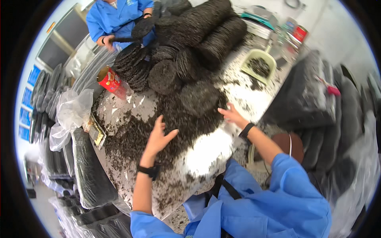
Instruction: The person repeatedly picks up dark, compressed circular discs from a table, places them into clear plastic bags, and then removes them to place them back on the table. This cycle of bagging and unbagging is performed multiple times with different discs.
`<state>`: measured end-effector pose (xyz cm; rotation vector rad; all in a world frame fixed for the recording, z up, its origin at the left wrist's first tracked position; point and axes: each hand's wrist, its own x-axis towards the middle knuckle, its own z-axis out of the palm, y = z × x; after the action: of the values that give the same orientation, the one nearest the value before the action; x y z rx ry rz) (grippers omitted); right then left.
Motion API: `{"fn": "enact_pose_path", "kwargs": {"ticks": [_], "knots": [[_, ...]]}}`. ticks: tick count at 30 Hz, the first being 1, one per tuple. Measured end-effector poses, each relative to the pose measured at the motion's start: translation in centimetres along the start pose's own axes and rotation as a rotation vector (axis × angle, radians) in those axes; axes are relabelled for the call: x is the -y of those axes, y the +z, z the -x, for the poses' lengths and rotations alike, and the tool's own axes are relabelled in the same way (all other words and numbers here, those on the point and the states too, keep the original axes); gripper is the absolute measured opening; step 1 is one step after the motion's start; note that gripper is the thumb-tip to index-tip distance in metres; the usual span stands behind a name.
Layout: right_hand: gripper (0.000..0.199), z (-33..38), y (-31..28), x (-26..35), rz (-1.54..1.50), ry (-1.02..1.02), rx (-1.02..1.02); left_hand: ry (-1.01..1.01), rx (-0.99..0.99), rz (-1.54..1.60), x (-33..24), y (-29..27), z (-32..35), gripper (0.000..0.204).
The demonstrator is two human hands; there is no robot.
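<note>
My left hand (pixel 159 139) hovers over dark crumbs (pixel 174 119) strewn across the white table (pixel 212 148), fingers and thumb spread, nothing in it. On the other side, my right hand (pixel 233 116) is also open and empty, its fingers pointing at a round dark disc (pixel 199 98) that looks like dried seaweed. That disc lies flat on the crumbs, just beyond both hands; neither visibly grips it. Behind it stand short stacks of similar discs (pixel 163 77), with long rolls of them (pixel 222 41) lying farther back.
A co-worker in blue (pixel 119 18) holds a disc (pixel 143 27) across the table. Left stands a red-labelled container (pixel 111 81). At right are a pale dustpan (pixel 260 65) with scraps, a scale (pixel 260 20) and a red can (pixel 300 33). Plastic-wrapped dark bundles (pixel 93 170) flank the table.
</note>
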<state>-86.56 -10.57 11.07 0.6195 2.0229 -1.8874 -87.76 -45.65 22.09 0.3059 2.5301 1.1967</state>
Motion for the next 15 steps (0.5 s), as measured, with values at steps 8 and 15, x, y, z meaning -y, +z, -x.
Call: {"fn": "enact_pose_path", "kwargs": {"ticks": [8,15], "knots": [[0.096,-10.8,5.1,1.2,-0.445,0.34,-0.161,-0.112,-0.548,-0.12,-2.3,9.2,-27.5,0.108],[0.048,-13.6,3.4,1.0,-0.583,0.576,0.09,-0.246,-0.697,-0.081,-1.5,9.6,-34.6,0.09]]}}
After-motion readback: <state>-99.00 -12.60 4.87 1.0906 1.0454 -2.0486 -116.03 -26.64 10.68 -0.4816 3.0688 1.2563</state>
